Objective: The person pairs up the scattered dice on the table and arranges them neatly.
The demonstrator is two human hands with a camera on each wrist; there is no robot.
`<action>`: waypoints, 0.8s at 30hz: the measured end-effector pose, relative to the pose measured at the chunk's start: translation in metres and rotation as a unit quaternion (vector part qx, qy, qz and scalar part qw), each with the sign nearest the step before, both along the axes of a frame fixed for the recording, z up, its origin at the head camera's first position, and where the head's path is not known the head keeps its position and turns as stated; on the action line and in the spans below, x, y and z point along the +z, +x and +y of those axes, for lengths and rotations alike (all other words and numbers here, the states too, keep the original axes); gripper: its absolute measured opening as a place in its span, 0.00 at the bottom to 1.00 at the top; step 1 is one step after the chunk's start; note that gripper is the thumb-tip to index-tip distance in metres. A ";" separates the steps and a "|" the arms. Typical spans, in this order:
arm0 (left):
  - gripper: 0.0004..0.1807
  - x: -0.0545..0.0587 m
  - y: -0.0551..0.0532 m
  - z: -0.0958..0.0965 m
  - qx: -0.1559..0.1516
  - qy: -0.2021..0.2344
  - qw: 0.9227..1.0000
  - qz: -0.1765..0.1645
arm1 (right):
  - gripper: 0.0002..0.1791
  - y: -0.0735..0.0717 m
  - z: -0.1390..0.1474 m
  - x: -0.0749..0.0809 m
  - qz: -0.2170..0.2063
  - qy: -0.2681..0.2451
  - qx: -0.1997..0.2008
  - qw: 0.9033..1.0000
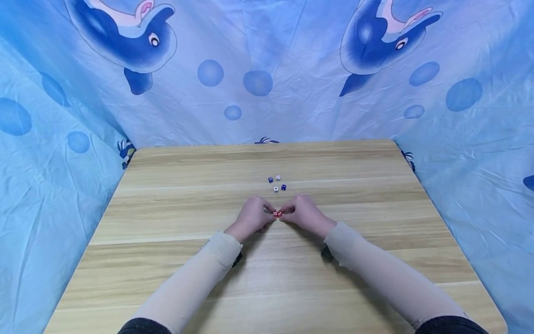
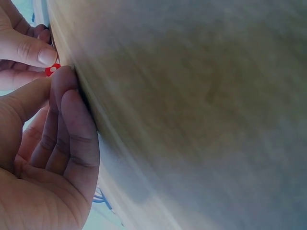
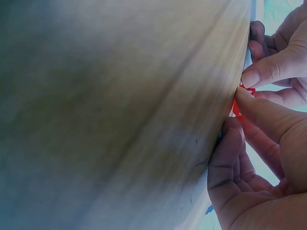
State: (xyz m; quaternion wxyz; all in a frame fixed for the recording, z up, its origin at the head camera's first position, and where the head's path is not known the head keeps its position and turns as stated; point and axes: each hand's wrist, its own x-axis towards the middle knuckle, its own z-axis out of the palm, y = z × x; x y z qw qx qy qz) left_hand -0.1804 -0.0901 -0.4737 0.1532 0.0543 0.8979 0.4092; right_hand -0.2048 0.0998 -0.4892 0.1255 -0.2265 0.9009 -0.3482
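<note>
Two red dice with white pips meet side by side at the middle of the wooden table. My left hand (image 1: 253,214) pinches the left red die (image 1: 275,214) between thumb and fingertips. From the other side, my right hand (image 1: 305,214) pinches the right red die (image 1: 280,214) the same way. In the left wrist view a red die (image 2: 52,70) shows between the two hands' fingertips, partly covered. The right wrist view shows red die (image 3: 237,109) surface at the right hand's thumb and finger. Beyond the hands lie a white die (image 1: 276,189) and a blue die (image 1: 283,187).
Farther back on the table (image 1: 187,278) sit another blue die (image 1: 270,180) and another white die (image 1: 278,177). A blue curtain (image 1: 233,41) printed with dolphins hangs behind the table and along both sides.
</note>
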 end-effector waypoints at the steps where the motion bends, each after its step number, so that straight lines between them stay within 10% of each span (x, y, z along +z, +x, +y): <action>1: 0.07 0.000 0.000 0.000 0.000 -0.001 1.000 0.000 | 0.08 0.000 0.000 0.000 -0.001 -0.001 0.000 1.000; 24: 0.24 0.012 -0.009 -0.025 0.010 0.039 0.999 -0.009 | 0.11 0.000 -0.002 0.006 -0.023 0.008 -0.024 0.999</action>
